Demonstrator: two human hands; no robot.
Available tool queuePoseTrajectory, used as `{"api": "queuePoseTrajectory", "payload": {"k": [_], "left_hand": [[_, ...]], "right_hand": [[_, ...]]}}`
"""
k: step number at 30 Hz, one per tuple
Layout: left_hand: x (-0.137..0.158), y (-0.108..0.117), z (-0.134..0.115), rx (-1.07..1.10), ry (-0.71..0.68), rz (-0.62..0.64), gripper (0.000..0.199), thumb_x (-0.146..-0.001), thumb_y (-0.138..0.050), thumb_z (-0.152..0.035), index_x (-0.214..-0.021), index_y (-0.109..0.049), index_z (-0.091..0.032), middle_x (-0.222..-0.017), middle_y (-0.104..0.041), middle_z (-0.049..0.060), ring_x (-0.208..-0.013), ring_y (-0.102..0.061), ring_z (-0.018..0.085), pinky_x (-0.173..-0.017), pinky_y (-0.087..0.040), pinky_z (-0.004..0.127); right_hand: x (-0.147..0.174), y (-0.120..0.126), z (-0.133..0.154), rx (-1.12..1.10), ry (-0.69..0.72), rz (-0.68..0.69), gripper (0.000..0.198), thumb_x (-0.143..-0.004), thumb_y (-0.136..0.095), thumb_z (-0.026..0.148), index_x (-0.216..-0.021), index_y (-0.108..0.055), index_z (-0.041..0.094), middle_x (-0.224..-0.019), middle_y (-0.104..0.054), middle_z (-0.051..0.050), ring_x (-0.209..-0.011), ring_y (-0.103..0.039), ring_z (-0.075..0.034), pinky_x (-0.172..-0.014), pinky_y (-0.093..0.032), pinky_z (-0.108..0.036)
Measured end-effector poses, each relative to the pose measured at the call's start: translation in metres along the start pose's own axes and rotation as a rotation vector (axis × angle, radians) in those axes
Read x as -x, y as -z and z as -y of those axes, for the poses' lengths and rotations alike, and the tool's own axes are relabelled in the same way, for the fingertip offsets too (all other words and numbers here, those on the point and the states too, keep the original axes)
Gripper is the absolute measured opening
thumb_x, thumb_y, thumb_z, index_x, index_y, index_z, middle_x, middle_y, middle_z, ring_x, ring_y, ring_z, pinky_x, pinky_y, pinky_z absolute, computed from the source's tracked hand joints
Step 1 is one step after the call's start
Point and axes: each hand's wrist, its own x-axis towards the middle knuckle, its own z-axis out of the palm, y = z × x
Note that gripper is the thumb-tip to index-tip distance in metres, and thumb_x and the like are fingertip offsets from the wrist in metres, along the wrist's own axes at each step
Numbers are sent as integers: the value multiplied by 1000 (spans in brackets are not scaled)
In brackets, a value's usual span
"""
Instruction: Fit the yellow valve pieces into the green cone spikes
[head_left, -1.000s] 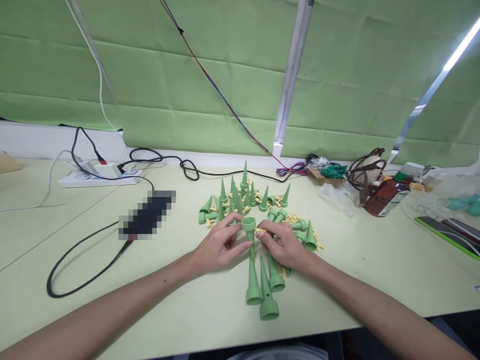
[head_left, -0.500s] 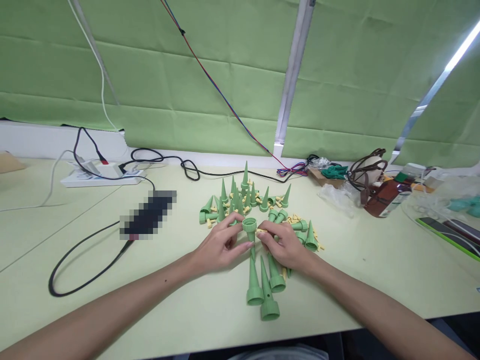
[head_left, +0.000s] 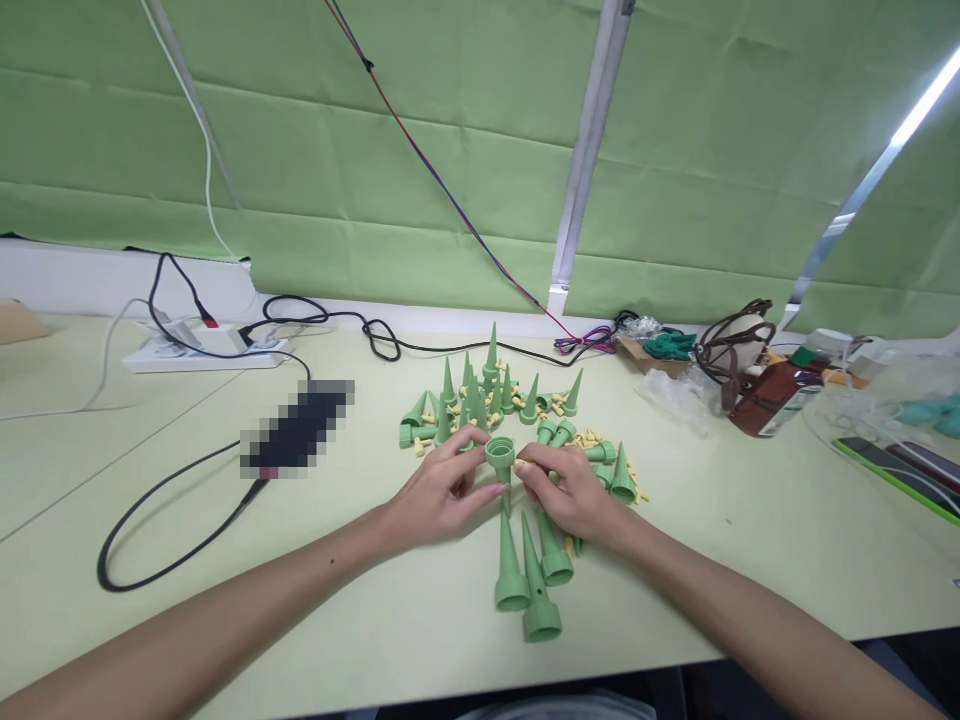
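My left hand (head_left: 441, 492) holds a green plant watering spike (head_left: 500, 455) between thumb and fingers, its round threaded mouth facing up and its cone pointing down. My right hand (head_left: 571, 490) pinches a small yellow valve (head_left: 519, 463) at the side of the spike, just under the mouth; how far the valve is in is hidden by the fingers. Nearer to me, loose green spikes (head_left: 511, 575) lie on the table with their wide ends toward me. Beyond my hands stand several spikes (head_left: 448, 382) with yellow valves, points up.
More spikes and a pile of small yellow valves (head_left: 592, 440) lie beyond my right hand. A power strip (head_left: 202, 352) and black cable sit at the left, beside a pixelated dark device (head_left: 300, 428). To the right are a brown bottle (head_left: 772, 395), plastic bags (head_left: 682, 398) and a green-edged phone (head_left: 896, 472).
Both hands stay at the same spot on the spike. The yellow valve shows slightly less between the right fingertips and the spike. The view has shifted very slightly.
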Motion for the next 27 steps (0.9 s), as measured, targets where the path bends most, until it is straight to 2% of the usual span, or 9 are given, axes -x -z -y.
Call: {"api": "queuePoseTrajectory", "payload": {"k": [12, 19, 22, 25, 27], "left_hand": [[-1, -2, 0, 1, -54, -9, 11, -94, -59, -23, -86, -59, -15, -109, -53, 7, -56, -42, 4, -51, -38, 22], [-3, 0, -4, -28, -88, -25, 12, -96, -56, -21, -90, -66, -16, -108, -56, 9, -69, -54, 10, -58, -44, 23], [-3, -1, -4, -43, -100, -28, 15, -97, -55, -20, -105, -68, -18, -109, -55, 9, -66, -53, 9, -58, -45, 23], [-3, -2, -2, -50, -120, -38, 28, -98, -53, -19, -124, -63, -23, -109, -54, 8, -60, -48, 6, -58, -45, 22], [-3, -2, -2, -56, -140, -45, 33, -98, -53, -18, -130, -61, -25, -108, -53, 7, -59, -47, 5, -58, -45, 21]], "right_hand": [[1, 1, 0, 12, 1, 12, 40, -102, -42, 32, -65, -39, 20, -52, -42, 5, -46, -38, -9, -50, -28, -25], [0, 2, 0, 12, 12, 24, 40, -103, -40, 32, -65, -40, 20, -52, -42, 5, -45, -38, -9, -50, -28, -25], [0, 2, 0, 9, 21, 31, 42, -104, -39, 34, -64, -41, 20, -52, -43, 5, -46, -39, -10, -51, -30, -25], [0, 2, 1, 14, 30, 43, 45, -105, -35, 37, -64, -43, 20, -51, -44, 4, -46, -39, -10, -52, -31, -25], [0, 2, 1, 15, 31, 48, 46, -106, -33, 38, -64, -44, 20, -51, -44, 4, -46, -40, -10, -52, -31, -25]]}}
